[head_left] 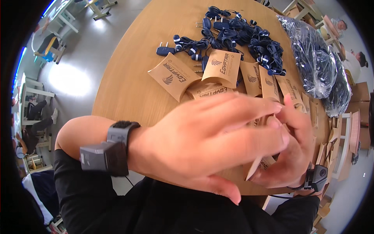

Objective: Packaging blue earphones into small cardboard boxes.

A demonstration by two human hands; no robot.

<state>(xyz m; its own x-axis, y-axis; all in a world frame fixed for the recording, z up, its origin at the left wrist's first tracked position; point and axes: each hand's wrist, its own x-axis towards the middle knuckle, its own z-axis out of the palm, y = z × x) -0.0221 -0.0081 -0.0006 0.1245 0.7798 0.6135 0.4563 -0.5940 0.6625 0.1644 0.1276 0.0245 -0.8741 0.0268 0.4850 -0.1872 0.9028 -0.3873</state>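
My left hand (210, 136) lies across the middle of the view, fingers stretched toward the right, above the round wooden table (128, 89). My right hand (290, 152) curls under it and pinches a flat brown cardboard box (260, 163). The left fingers touch that same box from above, partly hiding it. Both wrists wear dark straps with small grey devices. Several more folded brown cardboard boxes (175, 76) lie just beyond my hands. Behind them sits a heap of dark blue wired earphones (237, 37).
Two clear plastic bags of dark cables (315, 62) lie at the table's right side. Flat cardboard blanks (323, 152) are stacked at the right edge. Other people sit at desks at the far left and far right.
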